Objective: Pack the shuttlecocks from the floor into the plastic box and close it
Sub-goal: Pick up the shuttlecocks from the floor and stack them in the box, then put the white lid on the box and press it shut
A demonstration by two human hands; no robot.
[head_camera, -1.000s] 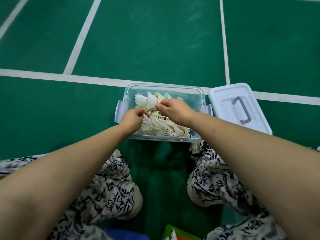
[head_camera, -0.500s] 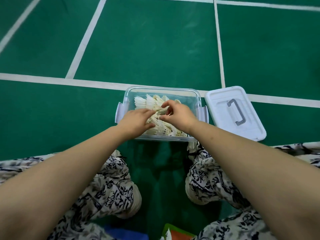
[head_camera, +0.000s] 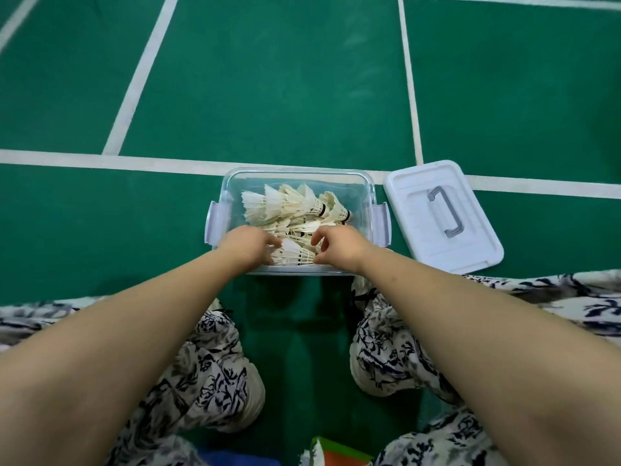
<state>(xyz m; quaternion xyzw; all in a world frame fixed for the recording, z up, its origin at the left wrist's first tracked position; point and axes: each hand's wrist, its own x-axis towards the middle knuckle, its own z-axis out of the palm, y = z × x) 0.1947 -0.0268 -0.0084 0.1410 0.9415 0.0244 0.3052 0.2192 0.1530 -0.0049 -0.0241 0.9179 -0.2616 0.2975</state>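
A clear plastic box (head_camera: 366, 183) with pale side latches stands open on the green court floor. Several white feather shuttlecocks (head_camera: 289, 206) lie piled inside it. My left hand (head_camera: 247, 245) and my right hand (head_camera: 339, 245) reach over the box's near edge, one on each side of a shuttlecock (head_camera: 295, 253) in the near part. The fingers of both curl around its feathers and touch it. The white lid (head_camera: 423, 237) with a grey handle lies flat on the floor just right of the box.
White court lines (head_camera: 134, 163) cross the green floor behind the box. My knees in black-and-white patterned trousers (head_camera: 208, 371) flank a strip of floor below the box. A colourful object (head_camera: 332, 455) peeks in at the bottom edge.
Both hands have drawn back from the middle of the pile to the near edge of the box, leaving the far shuttlecocks uncovered. The view has tilted slightly.
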